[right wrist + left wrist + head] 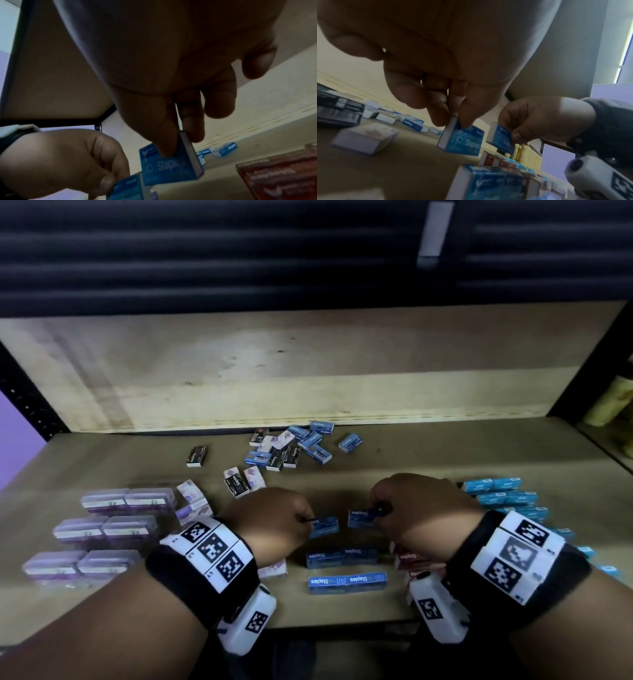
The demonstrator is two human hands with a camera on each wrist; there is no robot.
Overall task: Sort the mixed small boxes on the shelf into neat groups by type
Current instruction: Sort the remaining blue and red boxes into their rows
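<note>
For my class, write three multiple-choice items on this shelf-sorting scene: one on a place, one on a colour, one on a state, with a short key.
1. Where do the purple boxes lie on the shelf?
A. on the person's left
B. on the person's right
C. at the back wall

2. What colour is the box in the left hand?
A. red
B. blue
C. purple

3. What is the right hand doing?
A. lying flat on the shelf
B. hanging idle
C. pinching a blue box

Key:
1 A: the head view shows them in rows left of the left wrist.
2 B: the left wrist view shows a blue Staples box between thumb and fingers.
3 C: the right wrist view shows its fingers closed on the box.
</note>
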